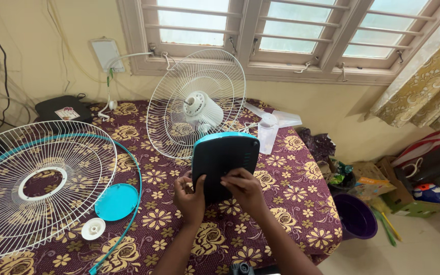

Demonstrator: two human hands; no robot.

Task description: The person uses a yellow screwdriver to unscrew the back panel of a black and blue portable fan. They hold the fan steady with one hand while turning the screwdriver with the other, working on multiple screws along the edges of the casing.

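- While both hands close on the dark fan base [225, 165] with its blue rim, it stands tilted up off the flowered tablecloth [291, 196], just below the middle of the view and at 6 o'clock from the rear fan guard [195, 104].
- Left hand [189, 196] is at the base's lower left corner, fingers curled around the edge and clamped on it; the thumb side looks to press on the flat face.
- Right hand [244, 187] lies across the lower face, fingertips together and pinching or pressing at a spot near the middle; I cannot tell whether something small sits under them.
- The motor [203, 108] with its bare shaft sits in the rear guard at 12 o'clock from the base, touching or just behind its top edge.
- To handle this well, I'd judge: keep the left grip firm so the base does not tip toward the guard wires, and let the right fingertips do the fine work.
- Clear blades [271, 125] lie at 2 o'clock, close by; a swing of the base could knock them.
- Front guard [36, 186] rests flat at 9 o'clock, with a blue round cap [116, 201] and a white knob [93, 228] beside it at 8 o'clock, well apart from both hands.
- A loose small part could roll off the cloth, so keep the work low over the table.
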